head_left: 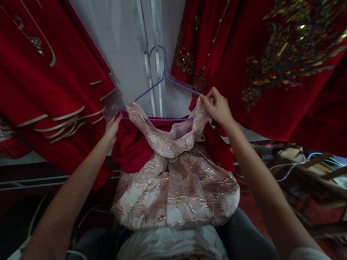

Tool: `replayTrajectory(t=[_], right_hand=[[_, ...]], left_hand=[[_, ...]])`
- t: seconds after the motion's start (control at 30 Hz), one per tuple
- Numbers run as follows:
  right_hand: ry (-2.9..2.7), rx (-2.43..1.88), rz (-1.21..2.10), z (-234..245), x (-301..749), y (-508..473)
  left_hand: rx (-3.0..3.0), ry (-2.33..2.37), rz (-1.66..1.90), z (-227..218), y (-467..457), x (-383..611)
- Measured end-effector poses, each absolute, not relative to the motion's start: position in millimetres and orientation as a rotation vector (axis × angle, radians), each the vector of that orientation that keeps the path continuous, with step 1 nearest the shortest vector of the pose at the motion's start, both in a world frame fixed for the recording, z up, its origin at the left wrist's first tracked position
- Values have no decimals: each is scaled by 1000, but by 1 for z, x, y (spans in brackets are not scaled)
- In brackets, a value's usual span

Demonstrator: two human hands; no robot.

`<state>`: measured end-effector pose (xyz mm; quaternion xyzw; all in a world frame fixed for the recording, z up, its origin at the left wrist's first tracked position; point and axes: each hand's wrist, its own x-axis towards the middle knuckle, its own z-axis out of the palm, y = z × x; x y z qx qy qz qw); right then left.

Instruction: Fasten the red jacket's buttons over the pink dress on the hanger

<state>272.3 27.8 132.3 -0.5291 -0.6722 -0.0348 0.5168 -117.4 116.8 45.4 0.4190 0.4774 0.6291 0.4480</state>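
A pale pink brocade dress with gold threads hangs by its shoulder straps on a purple wire hanger. Its full skirt lies over my lap. My left hand is closed around the left end of the hanger, just outside the dress strap. At the other end, my right hand pinches the hanger's right corner together with the strap there. The hanger's hook points away from me, toward the wall. Dark red cloth shows behind the dress on both sides.
Long red garments hang at left and right, the right one with gold sequin embroidery. Between them stands a pale wall with vertical metal rails. At lower right is a wooden rack with clutter and a white cord.
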Motion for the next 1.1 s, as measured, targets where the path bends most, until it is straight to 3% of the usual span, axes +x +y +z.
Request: replayTrajectory(t=[0.37, 0.6, 0.8, 0.9, 1.03, 1.1], right_hand=[[-1698, -1273, -130, 143, 268, 10], [-1779, -1276, -138, 156, 257, -18], [-1724, -1323, -74, 151, 264, 7], [-1808, -1455, 223, 154, 277, 30], [-1932, -1388, 971, 164, 288, 55], [-1966, -1309, 1102, 167, 284, 65]], left_hand=[[1901, 1401, 1820, 137, 111, -98], [2284, 1167, 1547, 136, 17, -11], [2417, 1158, 1419, 146, 38, -21], [2499, 1130, 1417, 156, 69, -35], [2525, 1061, 1242, 162, 99, -35], [2530, 1008, 1136, 162, 107, -30]])
